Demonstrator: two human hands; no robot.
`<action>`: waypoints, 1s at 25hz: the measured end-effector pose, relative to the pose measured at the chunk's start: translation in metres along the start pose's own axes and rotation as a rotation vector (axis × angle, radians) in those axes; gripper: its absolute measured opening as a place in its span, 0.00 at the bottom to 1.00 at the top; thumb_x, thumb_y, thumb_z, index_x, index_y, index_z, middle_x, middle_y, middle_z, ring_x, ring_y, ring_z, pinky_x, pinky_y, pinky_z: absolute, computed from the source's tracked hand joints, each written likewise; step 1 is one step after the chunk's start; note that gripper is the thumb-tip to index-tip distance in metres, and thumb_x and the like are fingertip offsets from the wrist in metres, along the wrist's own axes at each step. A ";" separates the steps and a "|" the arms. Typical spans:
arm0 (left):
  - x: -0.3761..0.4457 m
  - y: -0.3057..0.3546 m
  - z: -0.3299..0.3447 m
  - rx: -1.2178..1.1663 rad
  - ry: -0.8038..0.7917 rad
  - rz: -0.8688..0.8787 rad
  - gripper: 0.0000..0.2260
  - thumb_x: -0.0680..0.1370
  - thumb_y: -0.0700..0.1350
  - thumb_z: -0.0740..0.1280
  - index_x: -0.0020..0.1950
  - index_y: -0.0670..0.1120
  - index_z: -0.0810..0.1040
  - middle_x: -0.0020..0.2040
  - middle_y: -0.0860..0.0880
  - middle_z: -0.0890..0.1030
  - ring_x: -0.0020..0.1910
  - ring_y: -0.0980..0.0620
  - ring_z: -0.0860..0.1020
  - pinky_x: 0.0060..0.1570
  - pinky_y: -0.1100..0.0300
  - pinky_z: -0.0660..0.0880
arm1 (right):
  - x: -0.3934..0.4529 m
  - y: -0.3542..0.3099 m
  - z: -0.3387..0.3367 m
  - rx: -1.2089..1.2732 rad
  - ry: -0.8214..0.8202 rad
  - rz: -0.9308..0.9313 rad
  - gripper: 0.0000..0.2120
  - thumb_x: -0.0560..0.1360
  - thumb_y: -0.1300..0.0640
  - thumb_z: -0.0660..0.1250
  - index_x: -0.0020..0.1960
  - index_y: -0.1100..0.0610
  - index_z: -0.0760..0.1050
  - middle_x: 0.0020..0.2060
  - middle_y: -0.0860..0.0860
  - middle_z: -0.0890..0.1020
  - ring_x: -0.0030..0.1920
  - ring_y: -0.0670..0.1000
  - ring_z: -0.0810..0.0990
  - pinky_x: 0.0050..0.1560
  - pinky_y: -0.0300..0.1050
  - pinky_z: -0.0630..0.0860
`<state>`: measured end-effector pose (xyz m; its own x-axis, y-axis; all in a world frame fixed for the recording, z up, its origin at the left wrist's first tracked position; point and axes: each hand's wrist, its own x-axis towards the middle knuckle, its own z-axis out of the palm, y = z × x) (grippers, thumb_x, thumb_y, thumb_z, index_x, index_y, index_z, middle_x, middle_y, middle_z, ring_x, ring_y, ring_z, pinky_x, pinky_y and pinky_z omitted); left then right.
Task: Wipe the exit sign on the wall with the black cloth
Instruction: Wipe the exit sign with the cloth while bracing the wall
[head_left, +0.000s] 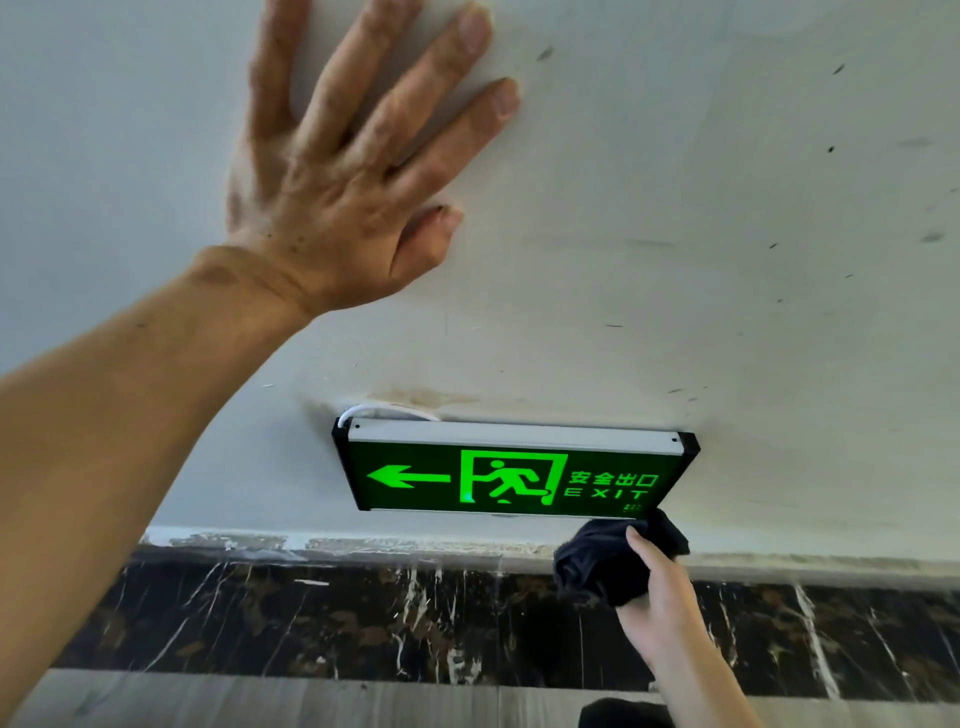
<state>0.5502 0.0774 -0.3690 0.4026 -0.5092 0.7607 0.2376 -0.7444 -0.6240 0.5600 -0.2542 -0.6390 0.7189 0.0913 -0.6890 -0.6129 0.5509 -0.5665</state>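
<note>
The exit sign (514, 473) hangs low on the white wall (675, 234), just above a dark marble baseboard (311, 613). Its dark face glows green with a left-pointing arrow, a running figure in a doorway, Chinese characters and the word EXIT; a pale metal strip runs along its top edge, black caps close both ends, and a thin white cable (384, 411) loops out of the wall at its upper left corner. A brownish stain marks the wall right above the sign. The black cloth (608, 566) is bunched into a wad at the sign's lower right corner, its upper edge touching or overlapping that corner. The right hand (660, 592) grips the wad from below and the right, fingers curled tight around it, with one fingertip showing over the fabric. Well above and to the left, the left hand (343, 171) lies flat against the wall with fingers spread wide and nothing in it, its bare forearm reaching in from the lower left. Small dark scuffs dot the wall to the right. Below the baseboard lies a grey wood-grain floor (260, 701).
</note>
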 end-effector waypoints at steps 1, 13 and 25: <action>0.001 0.001 -0.001 -0.002 -0.004 0.004 0.30 0.81 0.55 0.59 0.82 0.50 0.58 0.78 0.46 0.62 0.76 0.38 0.61 0.65 0.27 0.64 | 0.003 0.005 0.006 0.024 -0.012 0.010 0.22 0.75 0.65 0.67 0.68 0.53 0.71 0.62 0.59 0.79 0.59 0.60 0.78 0.49 0.56 0.77; 0.006 0.001 -0.012 -0.036 -0.108 -0.027 0.25 0.82 0.55 0.58 0.78 0.52 0.61 0.72 0.47 0.60 0.66 0.42 0.62 0.58 0.28 0.71 | -0.016 0.084 0.075 0.060 -0.053 0.155 0.22 0.75 0.70 0.65 0.66 0.57 0.70 0.56 0.61 0.80 0.52 0.60 0.80 0.44 0.54 0.77; 0.005 0.002 -0.006 -0.056 -0.017 -0.038 0.25 0.79 0.56 0.61 0.76 0.52 0.67 0.72 0.45 0.77 0.69 0.42 0.65 0.63 0.30 0.69 | -0.051 0.159 0.142 -0.174 -0.269 0.403 0.18 0.74 0.71 0.65 0.62 0.61 0.73 0.56 0.65 0.81 0.56 0.65 0.79 0.58 0.65 0.75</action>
<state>0.5475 0.0709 -0.3647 0.4092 -0.4733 0.7801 0.2033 -0.7862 -0.5836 0.4728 -0.0536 -0.6299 0.4595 0.4908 -0.7402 -0.8876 0.2838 -0.3628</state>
